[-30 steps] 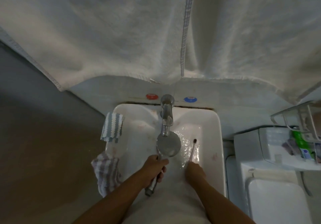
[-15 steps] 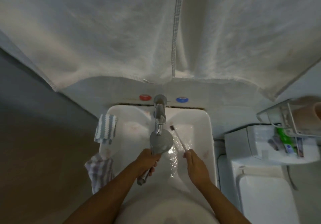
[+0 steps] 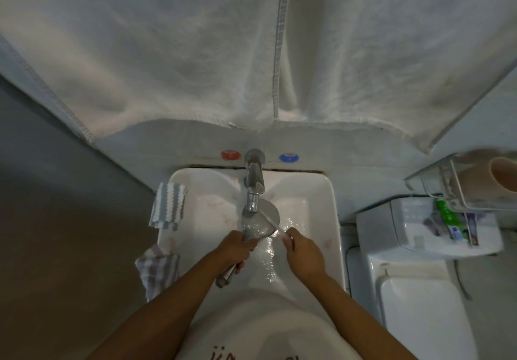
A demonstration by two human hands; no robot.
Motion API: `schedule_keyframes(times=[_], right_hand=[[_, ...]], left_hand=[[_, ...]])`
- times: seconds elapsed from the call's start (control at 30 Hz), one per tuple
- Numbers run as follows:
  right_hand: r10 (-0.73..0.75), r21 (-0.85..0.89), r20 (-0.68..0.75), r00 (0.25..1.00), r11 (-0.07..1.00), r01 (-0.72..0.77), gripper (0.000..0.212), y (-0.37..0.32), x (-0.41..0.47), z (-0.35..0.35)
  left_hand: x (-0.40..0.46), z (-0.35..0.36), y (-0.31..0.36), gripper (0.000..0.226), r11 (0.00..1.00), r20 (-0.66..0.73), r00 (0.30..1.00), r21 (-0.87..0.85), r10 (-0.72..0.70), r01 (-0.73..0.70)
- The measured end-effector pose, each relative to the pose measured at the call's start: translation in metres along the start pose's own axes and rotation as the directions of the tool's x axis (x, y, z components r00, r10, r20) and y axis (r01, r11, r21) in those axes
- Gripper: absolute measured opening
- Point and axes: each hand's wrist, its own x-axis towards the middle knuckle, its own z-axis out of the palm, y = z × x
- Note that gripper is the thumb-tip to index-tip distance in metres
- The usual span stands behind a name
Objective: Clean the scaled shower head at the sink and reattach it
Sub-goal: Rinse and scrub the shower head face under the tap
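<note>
The chrome shower head (image 3: 261,220) lies face up under the tap (image 3: 254,183) in the white sink (image 3: 324,192), with water running over its round face. My left hand (image 3: 235,250) grips its handle, whose end sticks out below my fist. My right hand (image 3: 303,250) holds a white toothbrush (image 3: 272,221) by the handle. The brush lies slanted across the wet face of the shower head, its bristle end near the spout. Water pools and runs down the basin between my hands.
Two striped cloths hang over the sink's left rim, one blue and white (image 3: 168,206), one grey checked (image 3: 158,268). A large white towel (image 3: 223,52) hangs above. A toilet cistern (image 3: 428,234) and a wire shelf (image 3: 475,186) with tubes stand at the right.
My right hand has swung the toothbrush from beside the shower head leftward onto its face. My left hand keeps the shower head under the running tap.
</note>
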Motion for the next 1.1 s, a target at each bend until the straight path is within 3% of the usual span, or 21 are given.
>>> schedule_keyframes(times=[0.2,0.33,0.47,0.6,0.73,0.87,1.0,1.1], right_hand=[[-0.049,-0.016,0.068,0.996,0.999,0.050,0.028,-0.004,-0.007,0.007],[0.044,0.011,-0.034,0.998,0.999,-0.043,0.025,0.002,0.000,0.002],[-0.057,-0.015,0.073,0.996,0.998,0.058,0.023,-0.007,-0.010,0.009],[0.018,0.009,-0.034,0.999,1.000,-0.017,0.024,0.001,-0.004,0.001],[-0.084,-0.026,0.067,0.994,0.996,0.086,0.025,-0.003,-0.013,0.007],[-0.011,-0.033,-0.019,1.000,0.999,0.010,0.027,0.005,-0.008,0.001],[-0.081,-0.048,0.074,0.994,0.995,0.085,0.026,0.000,-0.015,0.006],[-0.045,-0.057,-0.011,0.999,0.997,0.044,0.028,0.004,-0.012,0.003]], left_hand=[[-0.002,0.000,-0.007,0.032,0.999,0.015,1.000,0.033,-0.012,0.012],[-0.002,-0.002,-0.005,0.029,1.000,0.020,1.000,0.018,-0.001,0.000],[-0.005,-0.003,0.001,0.028,0.999,0.017,1.000,-0.044,-0.008,0.009],[-0.003,-0.005,0.006,0.025,0.995,0.013,1.000,-0.103,-0.015,0.016],[0.000,-0.003,0.008,0.027,0.992,0.001,1.000,-0.127,-0.025,0.025],[0.001,-0.005,0.009,0.029,0.988,0.014,1.000,-0.150,-0.024,0.026],[0.000,-0.006,0.010,0.027,0.988,0.015,1.000,-0.150,-0.021,0.023],[0.001,-0.006,0.010,0.027,0.986,0.020,1.000,-0.165,-0.022,0.025]])
